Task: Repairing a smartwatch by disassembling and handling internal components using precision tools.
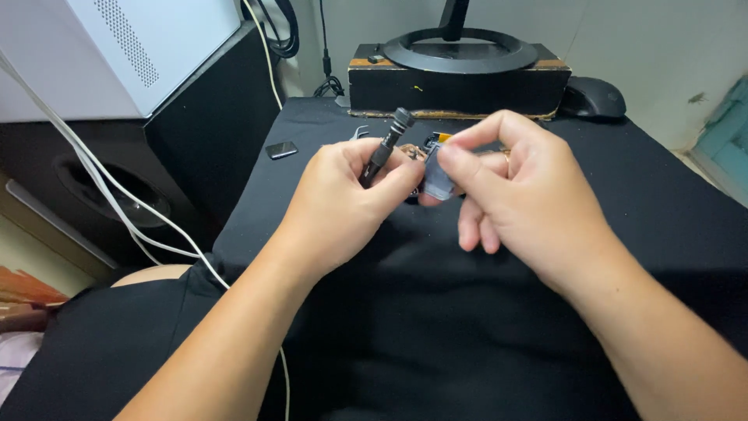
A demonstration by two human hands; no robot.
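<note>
- The left hand (343, 199) is curled closed around a slim black screwdriver (386, 148), whose knurled cap end sticks up and away above the knuckles; the tip end is hidden inside the grip.
- The right hand (510, 183) pinches a small grey part (439, 181) between thumb and forefinger, the other fingers hanging loosely curled below it.
- The grey part sits right between the two hands, touching the left hand's fingertips and just beside the screwdriver's shaft, held up above the worktop (662, 203).
- A bit of orange and black shows behind the part, too hidden to tell what it is.
- The worktop is covered in black cloth.
- A small dark flat rectangle (280, 150) lies on the cloth, left of the left hand and apart from it.
- Farther back stands a dark wooden box (460, 86) bearing a round black monitor base (460, 53).
- A black mouse (596, 97) rests just right of the box.
- White cables (117, 195) trail down the left side.
</note>
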